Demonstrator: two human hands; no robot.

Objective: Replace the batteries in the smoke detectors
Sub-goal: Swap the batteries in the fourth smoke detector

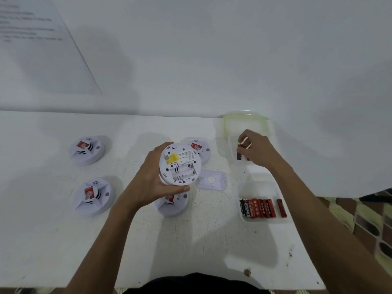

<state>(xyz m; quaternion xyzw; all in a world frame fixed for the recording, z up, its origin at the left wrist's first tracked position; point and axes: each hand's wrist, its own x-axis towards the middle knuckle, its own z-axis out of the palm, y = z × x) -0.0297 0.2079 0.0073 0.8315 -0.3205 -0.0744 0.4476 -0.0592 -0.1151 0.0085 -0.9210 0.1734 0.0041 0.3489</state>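
My left hand (148, 181) grips an upturned smoke detector (180, 164). Its battery bay looks empty, so I judge the old cells are out and the new ones not yet in. Its cover plate (212, 180) lies just right of it. Further right, my right hand (256, 149) pinches a red-and-black battery (239, 152) at a clear tub (232, 141); old or new, I can't tell. Four other detectors (87, 150) sit face-up around the held one, five in all, and those four seem untouched. Right of it and nearer me, a tray (263, 185) holds about seven spare batteries (259, 207).
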